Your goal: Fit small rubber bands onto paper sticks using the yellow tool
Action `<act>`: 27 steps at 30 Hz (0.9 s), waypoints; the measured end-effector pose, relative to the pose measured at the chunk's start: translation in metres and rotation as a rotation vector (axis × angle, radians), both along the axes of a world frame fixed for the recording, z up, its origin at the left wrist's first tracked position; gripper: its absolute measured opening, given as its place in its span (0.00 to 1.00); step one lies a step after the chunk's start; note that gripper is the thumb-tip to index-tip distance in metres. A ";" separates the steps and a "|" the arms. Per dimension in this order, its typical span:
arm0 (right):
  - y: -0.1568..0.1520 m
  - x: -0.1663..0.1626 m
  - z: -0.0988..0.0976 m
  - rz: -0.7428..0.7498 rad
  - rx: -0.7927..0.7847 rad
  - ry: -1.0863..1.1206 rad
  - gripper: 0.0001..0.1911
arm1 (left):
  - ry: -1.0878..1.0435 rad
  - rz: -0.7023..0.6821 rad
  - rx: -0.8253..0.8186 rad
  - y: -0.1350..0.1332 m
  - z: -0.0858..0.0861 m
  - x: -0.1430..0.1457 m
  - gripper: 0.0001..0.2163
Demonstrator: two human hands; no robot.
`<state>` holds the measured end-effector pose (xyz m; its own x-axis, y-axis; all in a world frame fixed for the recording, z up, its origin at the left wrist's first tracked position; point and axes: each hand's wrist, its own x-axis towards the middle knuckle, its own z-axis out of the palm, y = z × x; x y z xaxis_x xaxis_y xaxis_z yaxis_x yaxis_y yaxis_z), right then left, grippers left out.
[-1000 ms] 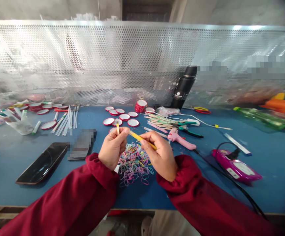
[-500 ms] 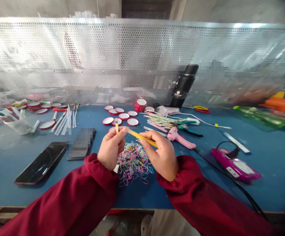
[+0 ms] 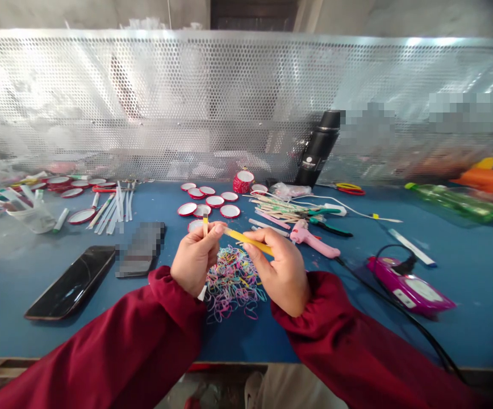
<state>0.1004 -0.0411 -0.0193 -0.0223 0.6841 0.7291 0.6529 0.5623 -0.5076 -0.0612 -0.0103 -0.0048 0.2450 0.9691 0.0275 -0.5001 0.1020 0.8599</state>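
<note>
My right hand [image 3: 283,270] is closed around a slim yellow stick [image 3: 251,241] that looks like a pen or tube. Its pale tip points left and meets the fingertips of my left hand [image 3: 193,264]. Between the thumb and fingers of that left hand a narrow pale strip [image 3: 205,226] with a dark end stands upright; its lower part is hidden. Below both hands lies a tangled heap of small coloured rubber bands [image 3: 233,287]. A bit of white shows under the left wrist, too covered to name.
Red-rimmed white caps [image 3: 214,201] lie behind my hands. Two phones, a dark one [image 3: 71,282] among them, are at left, near a cup of sticks [image 3: 33,218]. At right are a pink glue gun [image 3: 314,241], pliers [image 3: 331,227], a purple power strip [image 3: 412,287] and a black flask [image 3: 318,150].
Both hands keep their hold on the strip and the yellow stick. My left hand has shifted very slightly to the right; little else differs.
</note>
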 end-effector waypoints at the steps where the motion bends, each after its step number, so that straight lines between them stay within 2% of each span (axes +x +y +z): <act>1: 0.000 0.000 -0.001 -0.004 0.003 -0.001 0.05 | -0.001 -0.002 0.002 -0.001 0.000 0.001 0.16; 11: -0.002 -0.002 -0.006 -0.031 -0.002 0.020 0.06 | 0.017 0.003 0.041 -0.001 -0.002 0.004 0.15; 20: -0.002 -0.005 -0.007 -0.061 0.088 -0.054 0.03 | 0.021 0.019 0.041 -0.003 -0.004 0.004 0.15; 25: 0.003 0.004 0.011 0.014 -0.011 -0.044 0.05 | 0.000 -0.022 -0.050 -0.001 0.000 0.002 0.19; 27: 0.003 0.019 0.024 -0.032 0.002 -0.005 0.07 | -0.023 -0.028 -0.099 -0.001 0.001 0.002 0.20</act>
<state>0.1190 -0.0376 0.0050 -0.0047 0.6828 0.7306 0.6731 0.5425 -0.5027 -0.0597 -0.0113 -0.0034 0.2724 0.9602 -0.0623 -0.5156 0.2003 0.8331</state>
